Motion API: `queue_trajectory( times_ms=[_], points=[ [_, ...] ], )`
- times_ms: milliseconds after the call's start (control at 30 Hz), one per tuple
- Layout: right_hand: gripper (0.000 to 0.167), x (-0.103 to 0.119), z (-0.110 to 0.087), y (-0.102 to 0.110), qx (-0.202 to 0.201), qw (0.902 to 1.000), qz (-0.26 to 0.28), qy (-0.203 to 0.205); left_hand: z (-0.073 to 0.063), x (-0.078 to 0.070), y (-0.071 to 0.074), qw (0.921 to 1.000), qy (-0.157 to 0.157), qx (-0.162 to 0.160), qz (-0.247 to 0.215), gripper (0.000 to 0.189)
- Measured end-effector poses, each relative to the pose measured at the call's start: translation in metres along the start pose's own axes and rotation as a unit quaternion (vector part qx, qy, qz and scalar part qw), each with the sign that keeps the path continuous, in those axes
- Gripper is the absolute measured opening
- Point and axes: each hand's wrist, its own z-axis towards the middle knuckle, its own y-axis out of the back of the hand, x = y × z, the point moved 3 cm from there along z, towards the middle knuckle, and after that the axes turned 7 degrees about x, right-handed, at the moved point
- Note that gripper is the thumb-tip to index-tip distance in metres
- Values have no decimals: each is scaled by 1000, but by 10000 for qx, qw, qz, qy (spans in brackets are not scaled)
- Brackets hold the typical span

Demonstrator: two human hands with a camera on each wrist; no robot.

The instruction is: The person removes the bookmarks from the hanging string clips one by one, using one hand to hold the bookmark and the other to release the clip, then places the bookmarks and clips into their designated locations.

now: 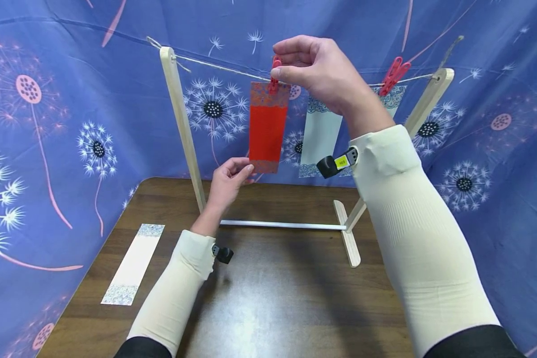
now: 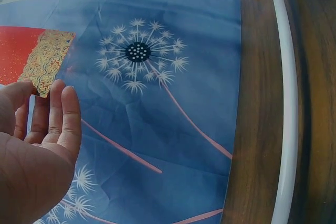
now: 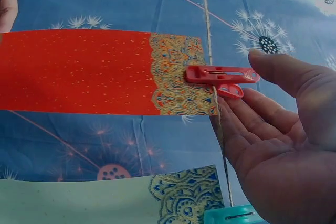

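A red paper strip [image 1: 267,132] with patterned gold ends hangs from the string at the middle of the stand. A red clothespin [image 3: 223,73] clips its top edge to the string. My right hand [image 1: 319,69] has its thumb and fingers about the clothespin's handles, thumb tip right at one handle's end in the right wrist view. Lower down, my left hand [image 1: 229,181] pinches the strip's bottom corner between thumb and fingers. The gold patterned end [image 2: 47,61] shows above those fingertips in the left wrist view.
Pale strips [image 1: 319,134] hang farther right, one under a teal clothespin [image 3: 236,214]. Another red clothespin [image 1: 394,75] sits near the right wooden post [image 1: 429,102]. A white strip [image 1: 133,263] lies on the table at left. A white bar [image 1: 282,225] joins the stand's posts low down.
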Motion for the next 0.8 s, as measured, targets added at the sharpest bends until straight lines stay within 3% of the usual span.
queue_trajectory(
  times_ms=[433, 800],
  points=[
    [34, -1, 3, -1, -280, 9989, 367, 125, -3, -3, 2, 9997, -175, -28, 191, 22],
    [28, -1, 5, -6, -941, 9901, 743, 727, -11, -12, -1, 9988, -298, -31, 380, 21]
  ],
)
